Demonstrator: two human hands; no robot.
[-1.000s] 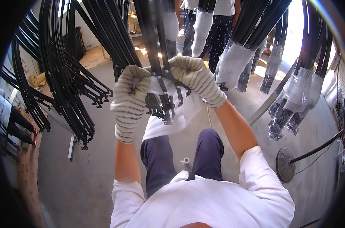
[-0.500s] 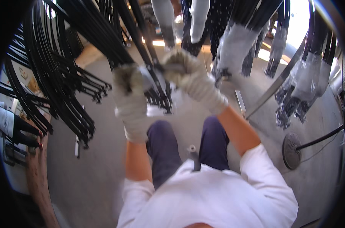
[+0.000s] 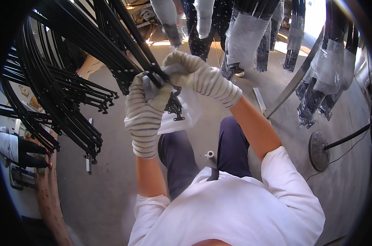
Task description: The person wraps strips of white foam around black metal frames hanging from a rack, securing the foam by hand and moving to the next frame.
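Several black metal bars slope down from the upper left, their bracketed ends between my hands. A thin white wrapping sheet goes around these ends and hangs down behind them. My left hand, in a striped knitted glove, is closed on the sheet at the left side of the bars. On their right side my gloved right hand has its fingers curled over the sheet against the bars. The fingertips of the right hand are partly hidden.
More black bars hang at the left. Wrapped bar bundles hang at the upper right, and a person in dotted dark trousers stands behind. Another person is at far left. A round stand base rests on the floor at right.
My hands have come closer together around the bar ends, and the sheet is drawn up between them. The right hand has shifted slightly left and the bars lie closer together.
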